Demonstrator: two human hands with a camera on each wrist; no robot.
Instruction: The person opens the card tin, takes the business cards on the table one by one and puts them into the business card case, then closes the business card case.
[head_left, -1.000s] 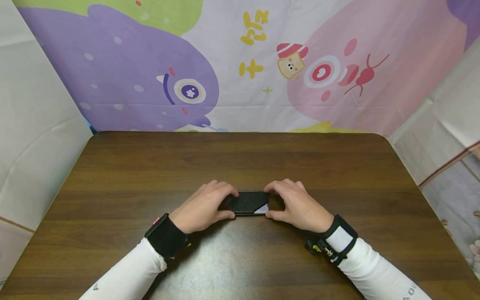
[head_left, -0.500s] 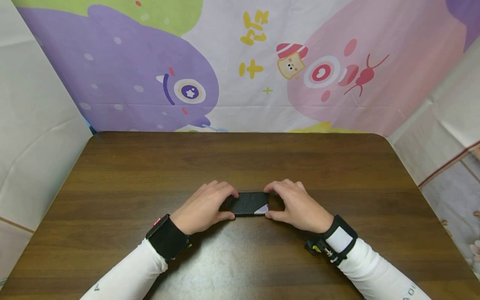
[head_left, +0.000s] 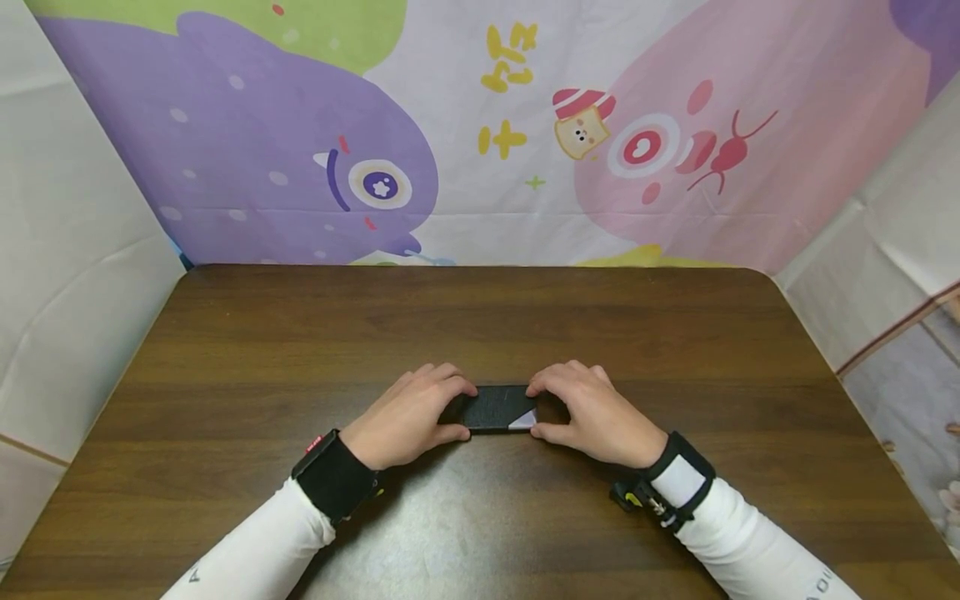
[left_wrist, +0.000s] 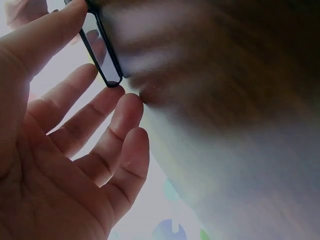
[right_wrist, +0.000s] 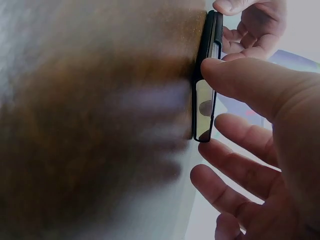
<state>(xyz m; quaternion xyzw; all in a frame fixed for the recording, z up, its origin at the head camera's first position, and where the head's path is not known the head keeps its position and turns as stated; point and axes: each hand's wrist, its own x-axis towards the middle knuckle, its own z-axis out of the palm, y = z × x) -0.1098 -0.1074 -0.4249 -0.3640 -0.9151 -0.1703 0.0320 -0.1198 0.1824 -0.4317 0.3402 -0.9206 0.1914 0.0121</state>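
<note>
A small flat black card case (head_left: 495, 407) with a pale silvery triangle at its near right corner lies on the wooden table. My left hand (head_left: 408, 417) pinches its left end, thumb at the near edge and index finger at the far edge. The right hand (head_left: 600, 414) grips the other end the same way. Seen in the left wrist view, the case (left_wrist: 103, 52) shows a shiny mirror-like end face in a black frame. In the right wrist view, its opposite end (right_wrist: 203, 95) is also shiny, and the remaining fingers spread loosely beside it.
The brown wooden table (head_left: 480, 325) has rounded far corners. Behind it hangs a cartoon-printed cloth (head_left: 465, 192), with pale cloth panels (head_left: 82, 217) at the sides. Both forearms wear white sleeves (head_left: 255, 542) and black wrist straps (head_left: 335, 475).
</note>
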